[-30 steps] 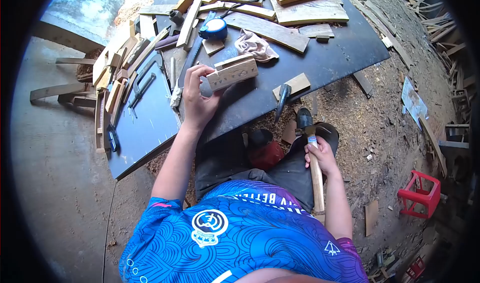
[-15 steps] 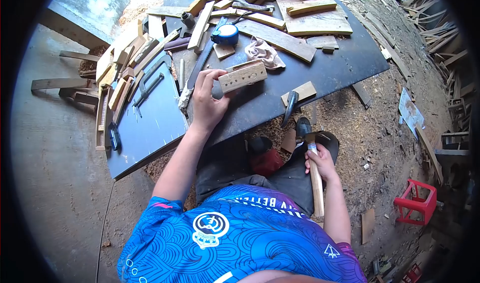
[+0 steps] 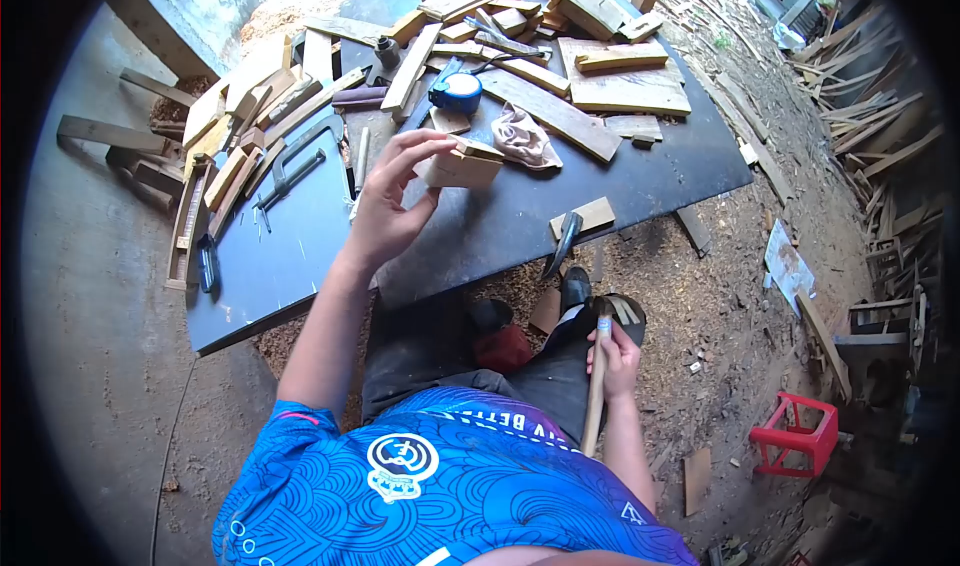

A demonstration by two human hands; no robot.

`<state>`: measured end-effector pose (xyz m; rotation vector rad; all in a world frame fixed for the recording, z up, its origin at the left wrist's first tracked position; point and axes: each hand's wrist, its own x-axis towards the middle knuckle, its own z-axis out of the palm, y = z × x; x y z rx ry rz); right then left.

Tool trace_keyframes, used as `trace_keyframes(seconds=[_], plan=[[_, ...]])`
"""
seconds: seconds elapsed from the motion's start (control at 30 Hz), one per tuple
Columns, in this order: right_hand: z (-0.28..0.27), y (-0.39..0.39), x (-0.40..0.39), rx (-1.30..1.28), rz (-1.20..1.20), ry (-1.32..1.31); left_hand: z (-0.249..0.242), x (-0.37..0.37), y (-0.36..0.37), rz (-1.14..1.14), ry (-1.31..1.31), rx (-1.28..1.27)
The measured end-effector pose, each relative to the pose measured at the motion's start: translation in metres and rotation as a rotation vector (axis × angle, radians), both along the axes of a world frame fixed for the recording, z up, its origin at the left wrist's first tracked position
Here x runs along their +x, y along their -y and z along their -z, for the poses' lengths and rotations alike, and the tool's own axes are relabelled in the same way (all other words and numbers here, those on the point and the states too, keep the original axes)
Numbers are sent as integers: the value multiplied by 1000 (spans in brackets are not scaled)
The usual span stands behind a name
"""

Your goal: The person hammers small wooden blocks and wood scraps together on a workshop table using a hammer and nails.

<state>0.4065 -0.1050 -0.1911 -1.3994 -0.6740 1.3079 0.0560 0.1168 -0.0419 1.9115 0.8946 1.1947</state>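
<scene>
My left hand [image 3: 392, 204] grips a small wooden block [image 3: 468, 169] at its left end, thumb below and fingers over the top, just above the dark tabletop [image 3: 430, 251]. A plain face of the block is turned toward me. In my right hand [image 3: 618, 359] is a hammer [image 3: 593, 406], held by its wooden handle near the head, low over my right thigh. A crumpled pale cloth [image 3: 524, 138] and a blue tape measure [image 3: 458, 91] lie just beyond the block.
Scrap wood is heaped at the table's far side, with a wide board [image 3: 640, 84] on the right. A C-clamp [image 3: 292, 178] lies left. At the near edge, a dark curved tool [image 3: 566, 241] rests against a wood piece [image 3: 590, 216]. A red stool [image 3: 797, 434] stands on the ground.
The block has turned in my left hand: its face with a row of holes no longer shows. The hammer's head has swung round in my right hand. The whole view has shifted slightly.
</scene>
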Motion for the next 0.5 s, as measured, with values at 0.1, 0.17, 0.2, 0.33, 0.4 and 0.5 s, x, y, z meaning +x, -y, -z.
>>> trace_keyframes(seconds=[0.1, 0.17, 0.2, 0.33, 0.4, 0.5], plan=[[-17, 9, 1, 93, 35, 90, -14, -9, -7, 2, -95, -62], [-34, 10, -1, 224, 132, 55, -18, -4, -8, 12, -106, -149], [-50, 6, -3, 267, 158, 4, -18, 3, -7, -10, -112, -122], [-97, -17, -10, 309, 72, -243, -2, 33, -16, -93, -122, -70], [-123, -30, -19, 309, -44, -300, 2, 38, -24, -85, -18, -135], [-154, -53, -39, 304, -153, -102, -11, 33, -24, 229, 82, -348]])
